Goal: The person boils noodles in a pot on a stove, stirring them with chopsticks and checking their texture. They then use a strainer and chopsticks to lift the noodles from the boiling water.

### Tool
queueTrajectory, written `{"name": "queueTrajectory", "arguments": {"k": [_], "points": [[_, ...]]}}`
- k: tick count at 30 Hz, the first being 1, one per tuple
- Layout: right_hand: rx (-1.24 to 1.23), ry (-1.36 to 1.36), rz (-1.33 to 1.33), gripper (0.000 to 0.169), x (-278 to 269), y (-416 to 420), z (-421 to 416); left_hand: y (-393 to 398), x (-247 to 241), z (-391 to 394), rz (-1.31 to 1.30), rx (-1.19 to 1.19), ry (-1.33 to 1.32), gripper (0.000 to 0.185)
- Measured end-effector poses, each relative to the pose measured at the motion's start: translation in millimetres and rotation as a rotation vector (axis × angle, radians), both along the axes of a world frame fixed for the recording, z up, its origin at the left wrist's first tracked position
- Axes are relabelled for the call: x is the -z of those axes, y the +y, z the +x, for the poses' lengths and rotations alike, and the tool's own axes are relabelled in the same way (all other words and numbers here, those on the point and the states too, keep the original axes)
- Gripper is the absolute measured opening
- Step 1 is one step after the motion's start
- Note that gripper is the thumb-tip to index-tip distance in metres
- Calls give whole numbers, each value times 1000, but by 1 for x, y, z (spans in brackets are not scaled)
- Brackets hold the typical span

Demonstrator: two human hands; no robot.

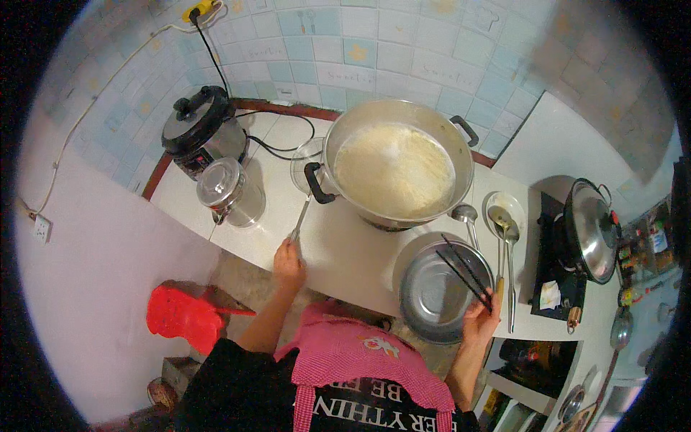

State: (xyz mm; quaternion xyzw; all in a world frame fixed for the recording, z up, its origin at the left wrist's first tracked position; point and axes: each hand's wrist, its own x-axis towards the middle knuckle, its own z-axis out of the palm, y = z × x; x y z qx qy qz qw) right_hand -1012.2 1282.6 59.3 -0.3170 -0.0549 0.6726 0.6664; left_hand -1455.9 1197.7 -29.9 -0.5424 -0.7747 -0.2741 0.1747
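Observation:
My left hand (290, 265) is closed around the handle of a wire mesh skimmer (306, 164), whose round head lies on the counter beside and partly behind a large metal pot. The wide two-handled pot (398, 213) holds pale, cloudy yellowish liquid with light foam or bubbles. Dark chopsticks (463, 270) are in my right hand (480, 318), their tips pointing over a wide metal basin (432, 291) at the counter's front edge. The basin looks empty.
A pressure cooker (202, 132) and a lidded clear jug (232, 194) stand left. Right of the pot lie a ladle (464, 213), a bowl (518, 208) with spoons, and a lidded wok (591, 232) on a black stove (548, 259). A red plastic stool (183, 318) is on the floor.

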Motion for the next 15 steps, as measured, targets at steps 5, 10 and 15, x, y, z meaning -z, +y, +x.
{"name": "queueTrajectory", "arguments": {"k": [5, 10, 15], "points": [[-1, -155, 105, 26, -67, 26, -56, -3, -4, -36, -95, -39, -115, 48], [-32, -482, 134, 30, -105, 55, -97, 3, -9, -64, -387, -26, -308, 50], [-46, -946, 271, 30, -132, 85, -129, 1, -14, -86, -512, 98, -346, 48]]}}
